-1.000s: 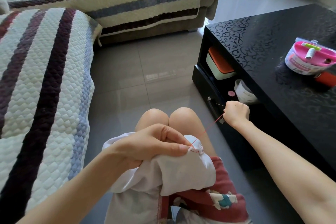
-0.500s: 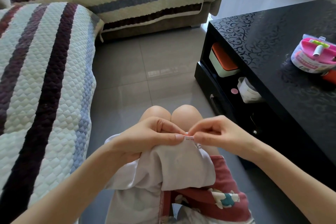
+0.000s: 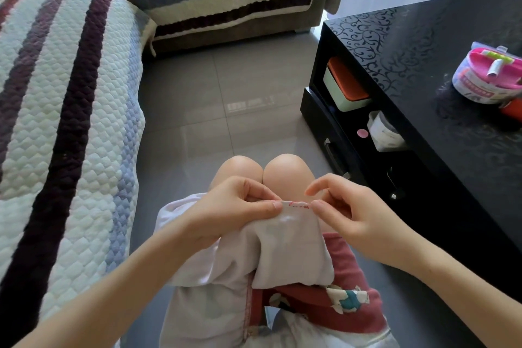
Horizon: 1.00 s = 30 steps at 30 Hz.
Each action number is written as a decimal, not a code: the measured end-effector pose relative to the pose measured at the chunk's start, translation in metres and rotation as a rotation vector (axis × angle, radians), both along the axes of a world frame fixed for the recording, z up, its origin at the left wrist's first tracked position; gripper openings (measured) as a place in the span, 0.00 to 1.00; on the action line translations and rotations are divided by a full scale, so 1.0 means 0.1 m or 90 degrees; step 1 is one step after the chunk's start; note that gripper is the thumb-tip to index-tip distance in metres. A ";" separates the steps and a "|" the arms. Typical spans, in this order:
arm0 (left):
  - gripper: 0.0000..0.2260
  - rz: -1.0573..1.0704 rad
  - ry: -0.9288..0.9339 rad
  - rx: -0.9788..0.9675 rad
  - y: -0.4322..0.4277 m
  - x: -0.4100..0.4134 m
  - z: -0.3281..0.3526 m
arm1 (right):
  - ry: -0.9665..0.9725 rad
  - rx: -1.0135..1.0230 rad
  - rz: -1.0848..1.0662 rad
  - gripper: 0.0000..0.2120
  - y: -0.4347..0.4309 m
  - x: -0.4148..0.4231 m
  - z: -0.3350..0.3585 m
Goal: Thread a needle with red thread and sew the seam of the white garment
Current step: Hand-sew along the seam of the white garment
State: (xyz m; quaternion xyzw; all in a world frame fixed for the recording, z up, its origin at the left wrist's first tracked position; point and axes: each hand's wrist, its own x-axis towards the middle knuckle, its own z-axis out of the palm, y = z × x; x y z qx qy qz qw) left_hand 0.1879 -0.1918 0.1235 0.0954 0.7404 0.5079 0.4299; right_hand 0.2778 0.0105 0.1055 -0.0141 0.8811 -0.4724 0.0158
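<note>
The white garment (image 3: 285,251) lies over my lap, its seam edge lifted between both hands. A short row of red stitches (image 3: 299,204) runs along that top edge. My left hand (image 3: 234,206) pinches the seam at the left end of the stitches, thumb on the near side. My right hand (image 3: 350,215) pinches the seam at the right end, thumb and finger together, index finger raised. The needle is too small to make out; it may be between my right fingertips.
A black coffee table (image 3: 423,45) stands at the right with a pink sewing kit tub (image 3: 488,76) on top and boxes on its shelf. Striped quilted sofa covers (image 3: 65,121) fill the left and back. Grey tile floor (image 3: 226,110) lies ahead of my knees.
One second ago my right hand was out to the right pulling the red thread taut. It has come back to the seam and now pinches the edge beside the stitches.
</note>
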 end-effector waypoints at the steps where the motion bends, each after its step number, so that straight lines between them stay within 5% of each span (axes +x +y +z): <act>1: 0.05 0.005 -0.001 -0.002 0.00 0.00 0.00 | 0.029 0.016 -0.002 0.03 -0.02 0.03 0.01; 8: 0.06 0.026 -0.009 -0.001 0.00 -0.01 -0.01 | 0.123 0.071 -0.027 0.11 -0.15 0.10 0.02; 30: 0.05 0.000 0.024 0.010 0.00 -0.01 -0.02 | 0.105 0.140 -0.019 0.06 -0.19 0.05 0.06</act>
